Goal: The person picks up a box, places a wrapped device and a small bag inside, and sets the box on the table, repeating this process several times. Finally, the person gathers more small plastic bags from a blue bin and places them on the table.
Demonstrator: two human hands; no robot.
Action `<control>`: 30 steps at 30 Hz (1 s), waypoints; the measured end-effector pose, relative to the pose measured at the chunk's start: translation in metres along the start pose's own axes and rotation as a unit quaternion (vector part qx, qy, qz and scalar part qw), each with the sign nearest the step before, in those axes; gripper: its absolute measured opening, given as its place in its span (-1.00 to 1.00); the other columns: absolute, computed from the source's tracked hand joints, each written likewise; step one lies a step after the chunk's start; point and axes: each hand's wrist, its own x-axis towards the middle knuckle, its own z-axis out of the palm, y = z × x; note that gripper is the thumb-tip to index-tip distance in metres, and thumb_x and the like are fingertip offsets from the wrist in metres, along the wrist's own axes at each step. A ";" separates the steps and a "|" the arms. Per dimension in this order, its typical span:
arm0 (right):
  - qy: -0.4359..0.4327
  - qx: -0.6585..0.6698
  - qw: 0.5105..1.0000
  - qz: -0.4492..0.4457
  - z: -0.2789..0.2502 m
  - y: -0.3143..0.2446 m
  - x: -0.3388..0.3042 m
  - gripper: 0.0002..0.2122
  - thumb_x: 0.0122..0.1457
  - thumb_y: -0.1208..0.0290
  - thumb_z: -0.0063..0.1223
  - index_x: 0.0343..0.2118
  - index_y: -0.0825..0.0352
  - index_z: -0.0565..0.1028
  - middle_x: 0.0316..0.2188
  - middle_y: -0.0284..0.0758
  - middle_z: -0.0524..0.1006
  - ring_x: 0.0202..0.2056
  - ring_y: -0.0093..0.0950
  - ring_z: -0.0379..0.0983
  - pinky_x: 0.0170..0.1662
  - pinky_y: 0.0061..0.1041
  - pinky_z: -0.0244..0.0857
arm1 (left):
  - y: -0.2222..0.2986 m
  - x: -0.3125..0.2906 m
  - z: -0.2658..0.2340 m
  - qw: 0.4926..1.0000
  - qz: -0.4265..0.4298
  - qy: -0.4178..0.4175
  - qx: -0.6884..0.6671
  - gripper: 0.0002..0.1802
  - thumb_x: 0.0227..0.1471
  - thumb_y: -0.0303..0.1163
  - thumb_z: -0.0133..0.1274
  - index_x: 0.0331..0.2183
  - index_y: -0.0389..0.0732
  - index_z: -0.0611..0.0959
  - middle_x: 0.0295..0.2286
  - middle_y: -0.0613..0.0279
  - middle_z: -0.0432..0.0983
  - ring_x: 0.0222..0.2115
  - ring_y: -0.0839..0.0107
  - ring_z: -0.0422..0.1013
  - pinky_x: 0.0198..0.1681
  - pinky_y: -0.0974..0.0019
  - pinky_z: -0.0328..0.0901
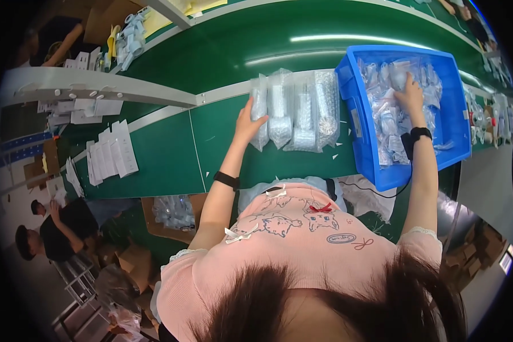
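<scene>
Four-sided clear bubble-wrap packages stand out in a row on the green table, several in all, with pale cylindrical parts inside. Against the leftmost bubble-wrap package (259, 108) rests my left hand (246, 126), its thumb and fingers apart along the package's left side. My right hand (410, 98) reaches into a blue plastic bin (366, 171). Its fingers are spread over small clear plastic bags (390, 122) holding pale parts, and touch one near the bin's far side. Another bubble-wrap package (327, 108) closes the row on the right, beside the bin.
Folded white cartons (111, 154) lie to the left on the green table (222, 165). A grey metal frame (125, 86) crosses the left side. Below the table edge sits a cardboard box (165, 229) of clear-wrapped items. Other people are at the left.
</scene>
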 end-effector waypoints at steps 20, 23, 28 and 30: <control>-0.114 0.553 0.753 -0.336 -0.107 -0.259 -0.149 -0.47 -0.04 0.29 0.05 0.01 0.34 0.21 -0.09 -0.07 0.27 -0.01 -0.21 0.15 0.06 -0.35 0.00 | 0.030 -0.031 -0.090 0.963 -0.047 -0.033 -0.262 -0.08 -0.21 -0.26 0.15 0.11 -0.20 -0.01 0.00 0.04 0.12 0.01 0.17 0.11 0.01 0.18 0.09; -0.062 0.492 0.841 -0.216 -0.104 -0.156 -0.109 -0.58 -0.04 0.39 0.03 -0.05 0.29 0.29 -0.07 -0.19 0.29 -0.04 -0.31 0.21 0.03 -0.40 0.06 | 0.030 -0.015 -0.091 0.977 -0.073 0.039 -0.195 -0.14 -0.21 -0.37 0.14 0.09 -0.21 0.05 -0.01 0.04 0.15 -0.02 0.18 0.15 -0.01 0.21 0.12; -0.147 0.433 0.854 0.246 -0.067 0.050 -0.036 -0.31 -0.08 0.02 0.03 0.11 0.21 0.09 0.06 -0.09 0.14 0.06 -0.28 0.10 0.05 -0.39 0.03 | 0.075 0.025 -0.075 0.993 0.072 0.078 0.041 -0.32 -0.19 -0.44 0.07 0.01 -0.26 0.21 -0.05 0.01 0.19 -0.04 0.23 0.19 -0.01 0.22 0.10; -0.137 0.373 0.835 0.380 -0.015 0.155 -0.049 -0.22 -0.09 -0.09 -0.02 0.14 0.16 -0.05 0.11 -0.10 0.02 0.11 -0.24 0.00 0.07 -0.29 -0.03 | 0.244 0.022 0.011 0.943 0.022 -0.067 -0.326 -0.39 -0.15 -0.27 0.02 -0.03 -0.22 0.27 -0.04 0.07 0.19 -0.07 0.32 0.21 -0.09 0.22 0.14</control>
